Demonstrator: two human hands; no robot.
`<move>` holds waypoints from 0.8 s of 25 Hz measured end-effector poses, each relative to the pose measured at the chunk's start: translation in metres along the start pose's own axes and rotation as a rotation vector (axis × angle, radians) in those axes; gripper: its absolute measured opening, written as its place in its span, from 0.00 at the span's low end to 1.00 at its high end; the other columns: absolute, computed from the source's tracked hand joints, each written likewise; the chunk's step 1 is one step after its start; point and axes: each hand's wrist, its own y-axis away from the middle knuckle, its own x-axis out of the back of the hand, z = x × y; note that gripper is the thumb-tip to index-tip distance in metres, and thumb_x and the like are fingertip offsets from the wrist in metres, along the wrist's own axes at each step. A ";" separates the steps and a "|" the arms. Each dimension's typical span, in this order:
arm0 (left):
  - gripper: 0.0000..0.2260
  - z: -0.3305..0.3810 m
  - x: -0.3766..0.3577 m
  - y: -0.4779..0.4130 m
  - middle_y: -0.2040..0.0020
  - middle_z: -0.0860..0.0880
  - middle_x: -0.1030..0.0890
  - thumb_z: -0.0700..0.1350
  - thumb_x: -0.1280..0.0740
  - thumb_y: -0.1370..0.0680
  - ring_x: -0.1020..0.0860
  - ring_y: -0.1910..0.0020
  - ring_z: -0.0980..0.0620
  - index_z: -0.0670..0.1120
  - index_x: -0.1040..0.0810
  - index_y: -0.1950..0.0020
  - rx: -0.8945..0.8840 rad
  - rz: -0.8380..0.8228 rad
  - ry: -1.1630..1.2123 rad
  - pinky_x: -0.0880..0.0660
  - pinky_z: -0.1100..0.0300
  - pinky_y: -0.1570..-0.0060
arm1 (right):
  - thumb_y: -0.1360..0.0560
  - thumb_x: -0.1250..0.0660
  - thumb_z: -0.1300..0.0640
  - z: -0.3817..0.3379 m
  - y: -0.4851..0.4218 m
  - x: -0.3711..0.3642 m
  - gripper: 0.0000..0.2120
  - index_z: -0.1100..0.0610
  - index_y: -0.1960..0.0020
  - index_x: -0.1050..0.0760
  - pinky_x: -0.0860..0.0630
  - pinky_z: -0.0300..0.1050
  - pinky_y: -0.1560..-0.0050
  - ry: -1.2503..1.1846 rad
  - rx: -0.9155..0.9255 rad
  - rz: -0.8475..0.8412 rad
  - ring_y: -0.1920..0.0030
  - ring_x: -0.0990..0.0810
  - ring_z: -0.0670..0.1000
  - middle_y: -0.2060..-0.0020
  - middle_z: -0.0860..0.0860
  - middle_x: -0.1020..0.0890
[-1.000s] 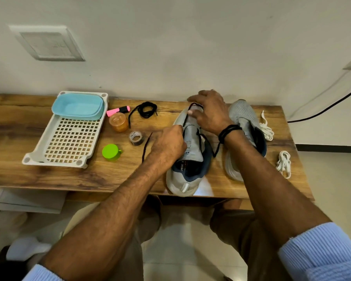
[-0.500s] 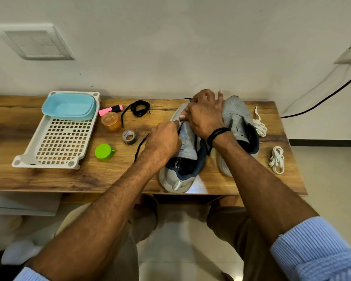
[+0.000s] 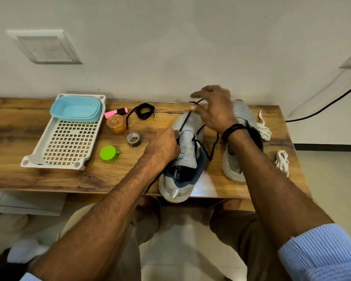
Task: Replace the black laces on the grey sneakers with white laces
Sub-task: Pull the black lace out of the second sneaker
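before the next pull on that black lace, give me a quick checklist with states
1. Left hand steadies the near sneaker: ok.
2. Right hand has the black lace pinched: cannot tell, the hand is blurred.
3. Lace free of all eyelets: not ok, it still crosses the tongue.
4. Sneaker fully on the table: not ok, its heel overhangs the front edge.
5. White laces within reach: ok, right of the second sneaker.
6. Earlier black lace out of the way: ok.
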 end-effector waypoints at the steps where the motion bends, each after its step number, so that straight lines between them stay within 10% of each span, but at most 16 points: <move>1: 0.15 0.000 0.000 -0.001 0.41 0.39 0.20 0.40 0.36 0.20 0.22 0.42 0.40 0.44 0.23 0.33 0.005 -0.006 -0.001 0.26 0.55 0.50 | 0.27 0.28 0.44 -0.004 0.002 -0.008 0.15 0.43 0.41 0.20 0.36 0.55 0.31 0.009 0.095 -0.132 0.33 0.29 0.53 0.39 0.49 0.22; 9: 0.20 0.000 -0.002 -0.006 0.40 0.41 0.20 0.41 0.36 0.22 0.21 0.44 0.41 0.47 0.25 0.29 0.038 -0.037 0.051 0.27 0.56 0.53 | 0.25 0.34 0.39 -0.016 0.013 -0.022 0.15 0.48 0.47 0.19 0.53 0.68 0.26 0.410 0.026 -0.223 0.28 0.41 0.57 0.36 0.53 0.29; 16: 0.20 -0.001 0.003 0.001 0.35 0.43 0.21 0.42 0.36 0.21 0.21 0.41 0.44 0.48 0.26 0.28 0.023 -0.016 0.152 0.26 0.59 0.45 | 0.21 0.35 0.49 -0.002 0.002 0.012 0.10 0.52 0.45 0.19 0.36 0.54 0.32 0.173 -0.498 0.408 0.36 0.33 0.58 0.39 0.55 0.28; 20: 0.22 -0.003 0.005 0.001 0.35 0.41 0.22 0.38 0.37 0.22 0.23 0.38 0.42 0.47 0.26 0.28 0.011 -0.004 0.114 0.26 0.55 0.41 | 0.24 0.31 0.48 -0.006 -0.003 0.000 0.09 0.48 0.45 0.19 0.32 0.53 0.35 0.035 -0.130 0.151 0.35 0.33 0.56 0.38 0.53 0.28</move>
